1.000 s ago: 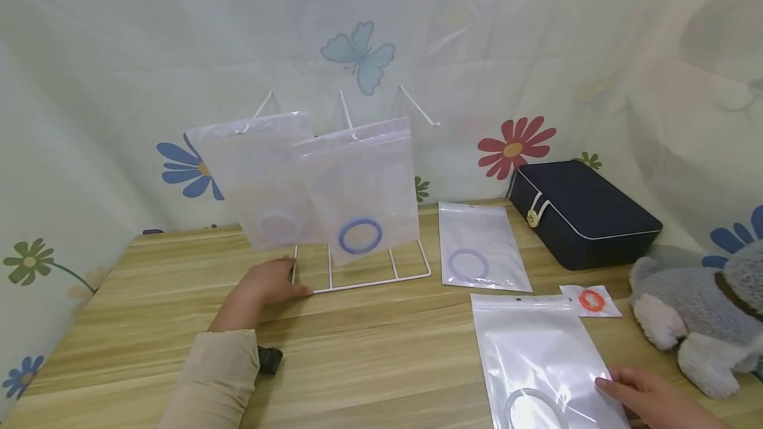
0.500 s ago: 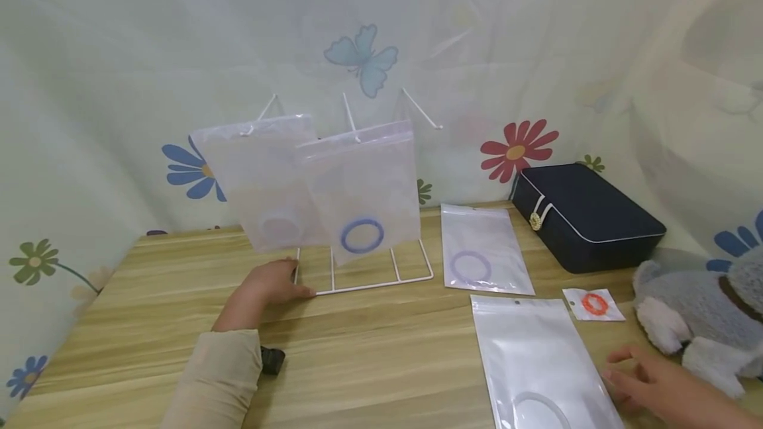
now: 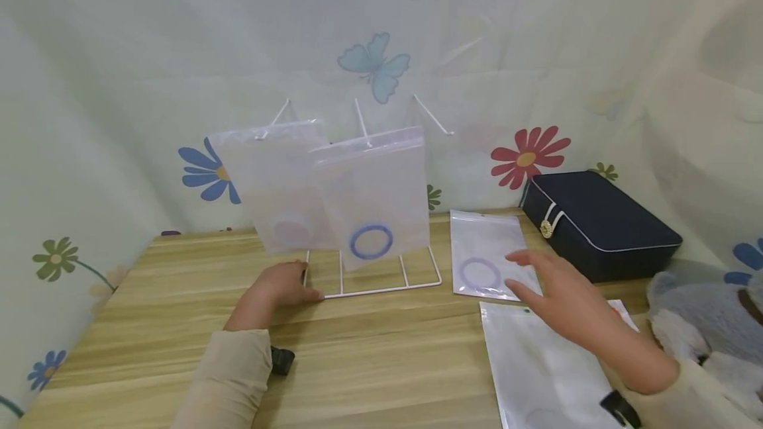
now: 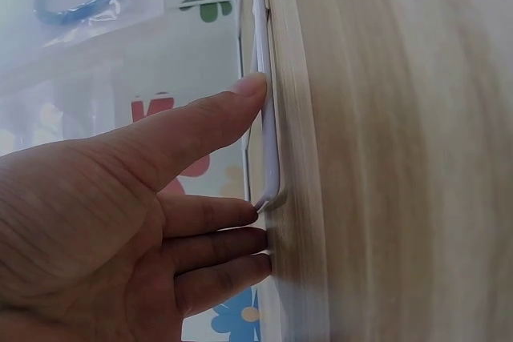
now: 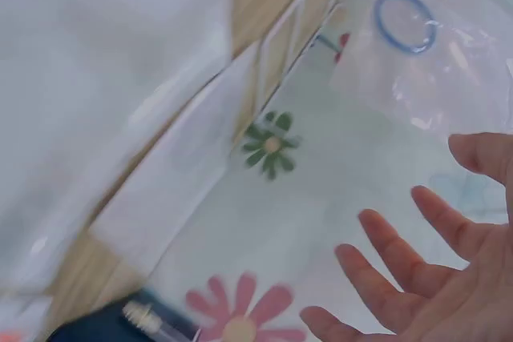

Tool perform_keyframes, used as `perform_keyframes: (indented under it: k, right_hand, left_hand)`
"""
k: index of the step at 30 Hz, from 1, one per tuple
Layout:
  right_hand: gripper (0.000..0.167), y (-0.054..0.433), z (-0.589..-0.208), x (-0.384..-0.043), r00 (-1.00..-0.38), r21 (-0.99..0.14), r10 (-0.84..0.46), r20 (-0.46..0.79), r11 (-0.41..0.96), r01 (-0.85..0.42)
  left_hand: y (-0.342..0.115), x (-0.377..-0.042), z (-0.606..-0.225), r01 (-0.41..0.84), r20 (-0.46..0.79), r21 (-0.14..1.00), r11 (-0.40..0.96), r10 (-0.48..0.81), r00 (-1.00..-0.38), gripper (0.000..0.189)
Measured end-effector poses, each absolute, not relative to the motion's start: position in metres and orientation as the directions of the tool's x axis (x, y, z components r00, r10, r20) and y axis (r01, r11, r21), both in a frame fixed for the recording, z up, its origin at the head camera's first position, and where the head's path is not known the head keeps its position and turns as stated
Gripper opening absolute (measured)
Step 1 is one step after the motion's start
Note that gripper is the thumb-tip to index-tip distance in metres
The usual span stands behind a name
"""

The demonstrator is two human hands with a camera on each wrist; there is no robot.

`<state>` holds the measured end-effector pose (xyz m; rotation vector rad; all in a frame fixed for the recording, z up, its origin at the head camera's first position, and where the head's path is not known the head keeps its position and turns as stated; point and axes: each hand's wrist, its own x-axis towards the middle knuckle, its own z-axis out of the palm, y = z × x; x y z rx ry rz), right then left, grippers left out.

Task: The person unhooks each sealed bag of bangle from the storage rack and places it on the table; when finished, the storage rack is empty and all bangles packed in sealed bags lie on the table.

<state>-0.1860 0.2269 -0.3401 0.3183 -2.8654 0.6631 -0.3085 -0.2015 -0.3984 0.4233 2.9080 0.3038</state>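
- The table [image 3: 357, 369] carries the whole work, which I judge to be about half done.
- The wire rack [image 3: 381, 290] stands on it; two of its three front hooks carry a pouch, while the right hook [image 3: 432, 114] bears none.
- The near pouch [image 3: 536, 363], largest in the picture, lies flat on the table, so it is not hung.
- The left hanging pouch [image 3: 271, 184] and the blue-ring pouch [image 3: 381, 184] are already on the rack; this part seems finished.
- The lilac-ring pouch [image 3: 489, 237] lies flat, right of the rack, and also seems left to do.
- The right hand [image 3: 563, 296] is in the air, its fingers and thumb apart, with nothing between them.
- The left hand [image 3: 280, 285] touches the rack's front left corner, thumb spread from nearly straight fingers.
- The small packet [image 3: 624, 315], partly hidden behind the right arm, also lies unhung.
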Motion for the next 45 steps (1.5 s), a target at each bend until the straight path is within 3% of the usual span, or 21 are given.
perform_keyframes:
  k: [5,13,17,22,30,45]
  right_hand:
    - [0.046,0.182,-0.329,-0.224,-0.927,-0.489,-0.196,0.319,0.804,-0.338]
    - [0.068,0.141,-0.328,-0.278,-0.954,-0.740,-0.160,0.252,0.604,-0.296]
    - [0.062,0.134,-0.333,-0.288,-0.969,-0.784,-0.111,0.221,0.571,-0.244]
    - [0.041,0.131,-0.339,-0.286,-0.970,-0.787,-0.059,0.236,0.574,-0.226]
    - [0.026,0.125,-0.347,-0.272,-0.948,-0.757,-0.069,0.310,0.586,-0.290]
    - [0.020,0.127,-0.346,-0.241,-0.887,-0.653,-0.112,0.448,0.636,-0.410]
  left_hand:
    - [-0.198,-0.308,-0.401,0.269,-0.147,0.242,0.932,0.309,-0.940,0.078]
    - [-0.192,-0.306,-0.403,0.256,-0.141,0.254,0.933,0.297,-0.944,0.077]
    - [-0.190,-0.304,-0.403,0.247,-0.152,0.259,0.934,0.292,-0.944,0.077]
    - [-0.189,-0.304,-0.402,0.241,-0.153,0.247,0.939,0.283,-0.947,0.077]
    - [-0.193,-0.305,-0.397,0.244,-0.134,0.223,0.944,0.278,-0.951,0.075]
    - [-0.201,-0.306,-0.394,0.248,-0.126,0.223,0.943,0.280,-0.952,0.075]
